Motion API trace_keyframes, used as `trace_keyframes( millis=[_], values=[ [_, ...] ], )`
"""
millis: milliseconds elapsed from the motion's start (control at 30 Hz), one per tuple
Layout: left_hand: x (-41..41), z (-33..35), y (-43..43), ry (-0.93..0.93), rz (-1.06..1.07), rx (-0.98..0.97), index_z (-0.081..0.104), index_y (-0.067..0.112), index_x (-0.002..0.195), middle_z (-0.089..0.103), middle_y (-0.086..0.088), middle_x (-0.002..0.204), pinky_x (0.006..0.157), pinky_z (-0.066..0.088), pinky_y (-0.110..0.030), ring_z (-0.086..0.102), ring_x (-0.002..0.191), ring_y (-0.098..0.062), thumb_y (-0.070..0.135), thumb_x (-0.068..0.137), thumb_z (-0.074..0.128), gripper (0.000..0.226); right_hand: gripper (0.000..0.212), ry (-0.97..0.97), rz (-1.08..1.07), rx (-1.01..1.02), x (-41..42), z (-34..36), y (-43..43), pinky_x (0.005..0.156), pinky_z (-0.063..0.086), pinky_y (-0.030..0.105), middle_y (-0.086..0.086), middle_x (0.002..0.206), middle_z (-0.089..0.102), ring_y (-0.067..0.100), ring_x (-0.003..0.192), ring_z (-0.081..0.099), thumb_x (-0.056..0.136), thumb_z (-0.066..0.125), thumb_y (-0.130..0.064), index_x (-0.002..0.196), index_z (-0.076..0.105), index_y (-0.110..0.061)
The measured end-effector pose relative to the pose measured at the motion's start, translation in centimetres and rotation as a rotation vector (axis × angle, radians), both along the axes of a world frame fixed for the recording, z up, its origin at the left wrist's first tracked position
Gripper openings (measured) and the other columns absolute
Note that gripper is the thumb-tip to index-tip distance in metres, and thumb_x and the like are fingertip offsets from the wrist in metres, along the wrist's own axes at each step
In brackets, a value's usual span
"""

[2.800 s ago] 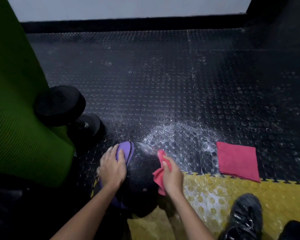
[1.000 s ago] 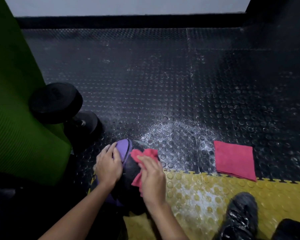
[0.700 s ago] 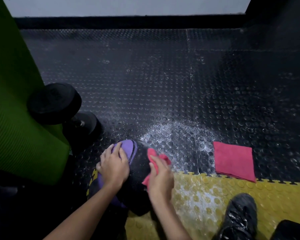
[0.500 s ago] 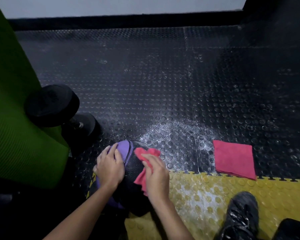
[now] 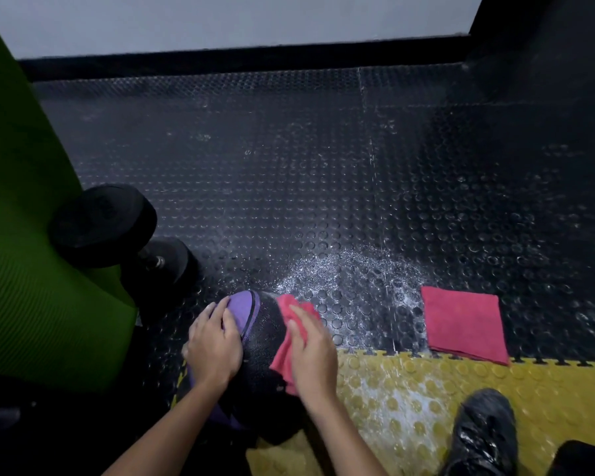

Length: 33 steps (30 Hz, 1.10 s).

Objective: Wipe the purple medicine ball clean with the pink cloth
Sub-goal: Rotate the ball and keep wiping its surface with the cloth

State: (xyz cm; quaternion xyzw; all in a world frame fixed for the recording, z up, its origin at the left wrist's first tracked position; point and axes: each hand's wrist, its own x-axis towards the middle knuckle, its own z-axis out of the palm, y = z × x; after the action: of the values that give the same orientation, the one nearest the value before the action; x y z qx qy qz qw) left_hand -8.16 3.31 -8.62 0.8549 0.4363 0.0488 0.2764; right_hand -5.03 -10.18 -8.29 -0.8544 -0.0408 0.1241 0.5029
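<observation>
The purple and black medicine ball (image 5: 254, 324) sits on the floor at the bottom centre. My left hand (image 5: 213, 345) lies flat on its purple left side with the fingers spread over it. A crumpled pink cloth (image 5: 284, 348) is pressed against the ball's black right side under my right hand (image 5: 311, 348), whose fingers lie fairly straight over the cloth. Both forearms hide the ball's lower part.
A second folded pink cloth (image 5: 466, 326) lies flat on the floor to the right. Wet spray marks (image 5: 351, 276) cover the black studded floor beyond the ball. A black dumbbell (image 5: 117, 231) leans by a green mat (image 5: 24, 252) at left. A shoe (image 5: 483, 438) rests on the yellow tiles (image 5: 409, 389).
My right hand has been rubbing the cloth back and forth over the ball's black side, now slid slightly right and down. My left hand stays on the purple side.
</observation>
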Motion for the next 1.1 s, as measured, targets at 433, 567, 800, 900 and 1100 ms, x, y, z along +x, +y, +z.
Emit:
trace_keyframes(
  millis=[433, 567, 800, 900, 1100],
  values=[
    [0.1, 0.0, 0.1, 0.007, -0.005, 0.009, 0.050, 0.027, 0.135, 0.043, 0.002, 0.145, 0.105, 0.030, -0.049, 0.037, 0.134, -0.021, 0.027, 0.099, 0.036, 0.039, 0.068, 0.207, 0.198, -0.248, 1.0, 1.4, -1.0, 0.106, 0.030, 0.037, 0.001, 0.143, 0.034, 0.025, 0.128, 0.034, 0.085, 0.040, -0.060, 0.143, 0.021, -0.029],
    [0.3, 0.2, -0.3, 0.025, -0.007, 0.020, 0.049, 0.027, 0.136, 0.042, 0.003, 0.146, 0.106, 0.027, -0.049, 0.034, 0.135, -0.020, 0.028, 0.098, 0.034, 0.041, 0.100, -0.093, 0.157, -0.462, 0.0, 0.0, 0.0, 0.113, 0.006, 0.050, 0.004, 0.154, 0.001, 0.031, 0.140, -0.003, 0.065, -0.004, -0.084, 0.145, 0.014, -0.026],
    [0.1, 0.2, -0.3, 0.044, -0.009, 0.027, 0.048, 0.027, 0.136, 0.041, 0.002, 0.147, 0.105, 0.028, -0.048, 0.034, 0.135, -0.021, 0.032, 0.098, 0.029, 0.043, 0.046, -0.313, 0.178, -0.272, -0.6, -1.7, 1.5, 0.092, 0.043, 0.043, -0.015, 0.135, 0.044, 0.022, 0.116, 0.047, 0.082, 0.031, -0.066, 0.110, 0.058, -0.040],
    [0.2, 0.2, -0.7, 0.054, -0.014, 0.029, 0.047, 0.029, 0.137, 0.040, 0.003, 0.147, 0.106, 0.026, -0.046, 0.032, 0.136, -0.019, 0.034, 0.098, 0.028, 0.043, 0.060, -0.015, -0.067, -0.083, 0.1, -2.9, 0.2, 0.089, 0.041, 0.030, -0.025, 0.134, 0.036, 0.012, 0.118, 0.042, 0.078, 0.024, -0.073, 0.113, 0.059, -0.040],
    [0.9, 0.2, -2.3, 0.126, -0.069, 0.102, 0.045, 0.030, 0.137, 0.038, 0.005, 0.148, 0.109, 0.024, -0.046, 0.030, 0.137, -0.018, 0.041, 0.088, 0.017, 0.059, 0.052, 0.114, -0.110, -0.344, -0.2, -1.8, 1.1, 0.097, 0.034, 0.046, 0.000, 0.145, 0.032, 0.031, 0.122, 0.037, 0.087, 0.030, -0.060, 0.131, 0.036, -0.035]
  ],
)
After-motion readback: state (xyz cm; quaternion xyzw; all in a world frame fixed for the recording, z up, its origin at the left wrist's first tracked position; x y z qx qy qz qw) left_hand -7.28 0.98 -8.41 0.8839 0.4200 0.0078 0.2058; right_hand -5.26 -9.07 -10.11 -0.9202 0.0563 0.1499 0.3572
